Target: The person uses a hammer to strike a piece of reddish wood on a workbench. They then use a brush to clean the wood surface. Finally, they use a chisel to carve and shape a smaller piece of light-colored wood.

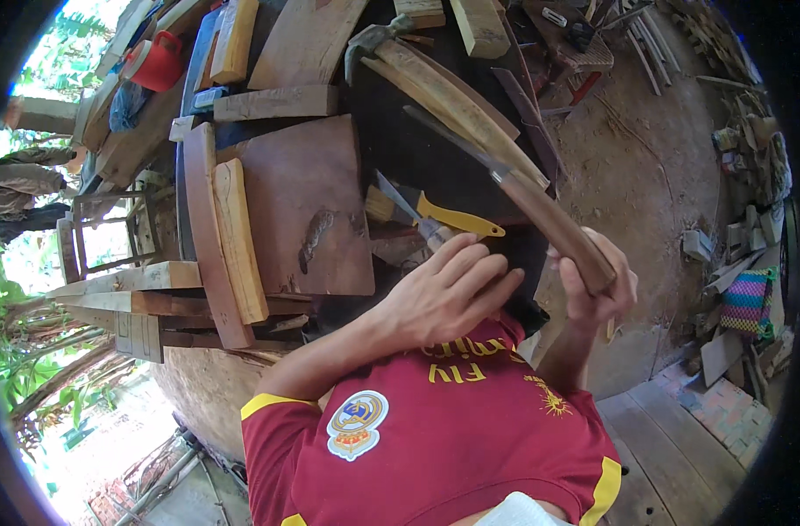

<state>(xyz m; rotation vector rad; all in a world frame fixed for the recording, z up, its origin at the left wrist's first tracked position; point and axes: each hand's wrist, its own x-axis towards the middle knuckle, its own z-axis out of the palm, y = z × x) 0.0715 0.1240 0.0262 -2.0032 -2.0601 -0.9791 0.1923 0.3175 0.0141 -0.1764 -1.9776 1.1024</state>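
Observation:
My right hand (597,280) is closed round the butt end of a thick wooden handle (553,223). From it a long, narrow metal blade (452,140), like a chisel's, points up and left. My left hand (452,289), fingers curled, grips the end of a small pointed blade with a pale handle (433,231); part of that handle is hidden. Just beyond my left fingers lies a brush with a yellow handle (461,217). A claw hammer (373,39) rests farther off on the dark bench, alongside long wood pieces (461,105).
A brown board (308,210) with a dark mark lies left on the bench, beside curved wood strips (239,237). More blocks (275,103) and a red container (157,61) are at the far left. Stacked beams (137,280) stick out leftward. A woven bag (746,302) stands far right.

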